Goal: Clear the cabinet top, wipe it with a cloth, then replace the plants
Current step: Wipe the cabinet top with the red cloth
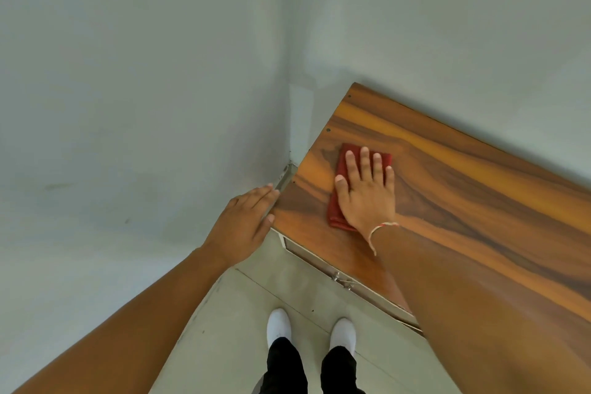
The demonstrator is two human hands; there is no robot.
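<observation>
The right hand [364,192] lies flat, palm down, with fingers spread on a folded dark red cloth [340,192], pressing it onto the glossy brown wood-grain cabinet top [463,189]; nothing is pinched or curled around, the hand is simply laid open over the fabric. A thin pale thread bracelet [382,229] circles that wrist. The left hand [246,221] is also open, fingers straight and together, resting against the cabinet's end edge at its near corner, just left of centre in the frame, grasping nothing.

The cloth sits near the left end of the cabinet top, slightly right of the frame's centre. It is a long rectangle; its long axis runs from lower left to upper right, roughly across the depth of the top, with the far short edge showing beyond the fingertips and the near corner showing below the heel of the hand. Its left long edge is visible beside the thumb.

The cabinet top stretches from mid-frame toward the lower right, its dark grain streaks running along its length. Below its front edge, a pale cabinet front with a small metal handle [342,280] shows. Plain grey-green walls [144,73] fill the upper and left parts of the frame, meeting in a corner just beyond the cabinet's end. At the bottom centre, pale floor tiles [240,329], two white shoes [279,325] and black trouser legs [284,368] are visible.
</observation>
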